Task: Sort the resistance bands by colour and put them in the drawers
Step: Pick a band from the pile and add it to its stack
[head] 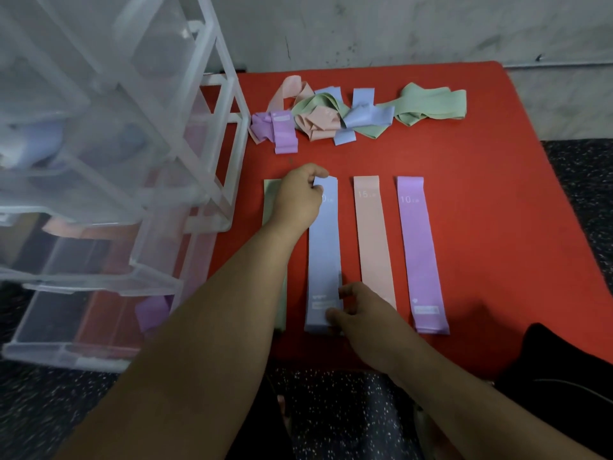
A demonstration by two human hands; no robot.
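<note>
Flat on a red table (497, 194) lie a green band (270, 200), a blue band (325, 247), a pink band (373, 240) and a purple band (419, 247), side by side. My left hand (300, 197) pinches the far end of the blue band. My right hand (361, 313) pinches its near end. My left forearm covers most of the green band. A tangled heap of bands (331, 117) in pink, green, blue and purple lies further back.
A clear plastic drawer unit (109, 154) stands at the left, its lower drawers pulled out. A purple band (152, 312) lies in the lowest open drawer. A black object (560, 360) sits at the table's near right corner. A wall rises behind the table.
</note>
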